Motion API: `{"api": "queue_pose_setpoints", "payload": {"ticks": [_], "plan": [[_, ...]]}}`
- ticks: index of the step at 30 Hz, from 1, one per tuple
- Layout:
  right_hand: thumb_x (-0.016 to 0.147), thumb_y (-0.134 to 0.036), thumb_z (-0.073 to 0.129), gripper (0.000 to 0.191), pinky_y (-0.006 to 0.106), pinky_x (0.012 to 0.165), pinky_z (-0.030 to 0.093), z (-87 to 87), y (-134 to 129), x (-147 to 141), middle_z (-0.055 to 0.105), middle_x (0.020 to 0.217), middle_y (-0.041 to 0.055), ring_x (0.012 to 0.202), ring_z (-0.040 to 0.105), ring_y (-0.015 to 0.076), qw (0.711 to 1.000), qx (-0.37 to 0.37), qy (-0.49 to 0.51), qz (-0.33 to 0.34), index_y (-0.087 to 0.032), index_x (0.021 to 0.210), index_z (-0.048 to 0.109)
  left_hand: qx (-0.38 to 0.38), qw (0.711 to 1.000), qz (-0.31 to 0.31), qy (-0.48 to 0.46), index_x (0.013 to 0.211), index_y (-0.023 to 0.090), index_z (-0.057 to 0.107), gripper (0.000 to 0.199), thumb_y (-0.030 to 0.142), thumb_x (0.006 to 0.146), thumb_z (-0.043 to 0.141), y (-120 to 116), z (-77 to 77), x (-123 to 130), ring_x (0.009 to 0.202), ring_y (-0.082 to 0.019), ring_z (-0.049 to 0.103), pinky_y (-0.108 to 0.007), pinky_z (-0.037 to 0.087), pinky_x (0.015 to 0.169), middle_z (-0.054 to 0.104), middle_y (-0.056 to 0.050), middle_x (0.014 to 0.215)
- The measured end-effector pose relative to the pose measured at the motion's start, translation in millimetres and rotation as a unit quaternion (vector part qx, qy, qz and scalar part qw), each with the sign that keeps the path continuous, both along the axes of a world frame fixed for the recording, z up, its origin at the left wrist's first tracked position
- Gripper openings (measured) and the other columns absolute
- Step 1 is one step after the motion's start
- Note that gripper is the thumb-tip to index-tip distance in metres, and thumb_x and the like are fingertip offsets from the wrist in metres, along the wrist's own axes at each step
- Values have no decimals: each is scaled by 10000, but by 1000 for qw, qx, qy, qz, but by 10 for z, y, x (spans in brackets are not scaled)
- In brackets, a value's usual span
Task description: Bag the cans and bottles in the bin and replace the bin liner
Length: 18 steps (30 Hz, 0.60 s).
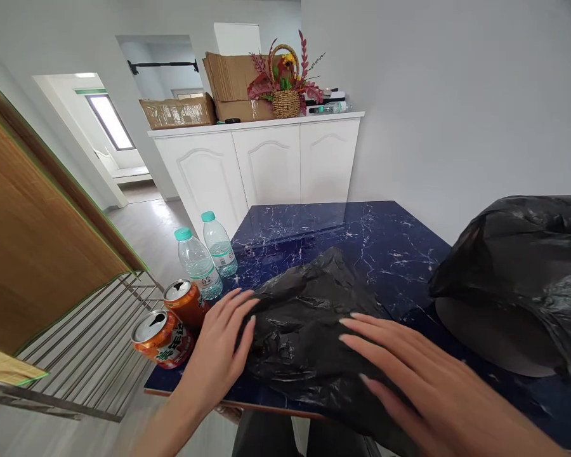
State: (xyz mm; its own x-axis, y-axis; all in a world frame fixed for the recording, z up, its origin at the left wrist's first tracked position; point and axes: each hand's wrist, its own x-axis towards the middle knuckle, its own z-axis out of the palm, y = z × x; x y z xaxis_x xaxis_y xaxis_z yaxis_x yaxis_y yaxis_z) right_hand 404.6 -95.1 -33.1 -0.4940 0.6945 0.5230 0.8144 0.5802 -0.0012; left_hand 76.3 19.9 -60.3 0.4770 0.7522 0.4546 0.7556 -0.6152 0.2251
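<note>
A black plastic bag (309,324) lies crumpled and fairly flat on the dark blue marbled table (380,241). My left hand (226,336) rests at the bag's left edge with its fingers apart. On the right side of the bag, my right hand (400,362) has its fingers stretched out over the plastic. Two orange cans, one nearer (164,339) and one behind it (186,303), stand open-topped left of my left hand. Beyond them are two clear bottles with teal caps, the left one (200,270) and the right one (220,247).
Another black bag (528,254) bulges at the table's right side, over a rounded dark object. Left of the table stands a metal rack (95,343) by a brown panel (38,222). Behind, a white cabinet (271,165) bears cardboard boxes (238,79) and a flower basket (286,103).
</note>
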Motion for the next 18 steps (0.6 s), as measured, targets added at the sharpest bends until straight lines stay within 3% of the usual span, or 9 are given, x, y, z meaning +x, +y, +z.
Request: {"api": "queue_pose_setpoints", "payload": {"ticks": [2, 4, 7, 10, 12, 15, 18], "plan": [[1119, -415, 475, 490, 488, 1160, 575, -147, 191, -207, 514, 1655, 61, 1506, 527, 294, 999, -49, 0, -10, -220, 1559, 567, -12, 994, -76, 71, 1518, 288, 553, 403, 344, 1134, 444, 95, -46, 48, 1595, -286, 389, -536, 370, 1297, 582, -60, 1607], [1123, -523, 437, 590, 591, 1219, 495, -394, 329, -344, 371, 1735, 66, 1585, 396, 337, 991, -128, 0, -29, -231, 1635, 474, -34, 985, -110, 127, 1603, 278, 478, 487, 407, 1134, 457, 184, -138, 74, 1632, -303, 316, -570, 317, 1321, 487, -62, 1691], [1117, -606, 383, 681, 704, 1263, 357, -806, 428, -370, 228, 1781, 65, 1636, 234, 383, 972, -225, 10, -72, -274, 1709, 323, -56, 976, -113, 178, 1695, 284, 341, 637, 507, 1114, 477, 276, -309, 35, 1661, -350, 205, -640, 238, 1329, 333, -72, 1768], [1115, -606, 385, 706, 731, 1276, 285, -1106, 416, -201, 171, 1793, 48, 1644, 176, 389, 964, -244, 11, -104, -327, 1735, 194, -65, 975, -105, 185, 1725, 303, 252, 689, 531, 1112, 467, 314, -435, -80, 1666, -340, 184, -634, 218, 1333, 281, -66, 1784], [1120, -577, 397, 715, 708, 1279, 300, -1190, 349, -48, 154, 1797, 41, 1643, 192, 373, 967, -226, 5, -120, -351, 1741, 122, -69, 976, -105, 176, 1730, 320, 225, 704, 538, 1109, 475, 315, -474, -162, 1666, -318, 192, -600, 217, 1342, 277, -52, 1784], [1111, -549, 441, 779, 681, 1218, 427, -1143, 182, 121, 192, 1787, 87, 1625, 258, 383, 975, -183, -5, -127, -325, 1748, 55, -80, 980, -102, 149, 1730, 327, 216, 703, 505, 1110, 495, 294, -481, -242, 1660, -302, 216, -567, 237, 1342, 291, -51, 1780], [1034, -641, 549, 926, 621, 1152, 528, -1008, 1, 164, 317, 1745, 137, 1592, 344, 405, 991, -120, -46, -26, -252, 1753, 113, -82, 986, -99, 102, 1719, 302, 263, 670, 424, 1112, 517, 253, -450, -266, 1646, -306, 264, -584, 276, 1326, 328, -82, 1768]]}}
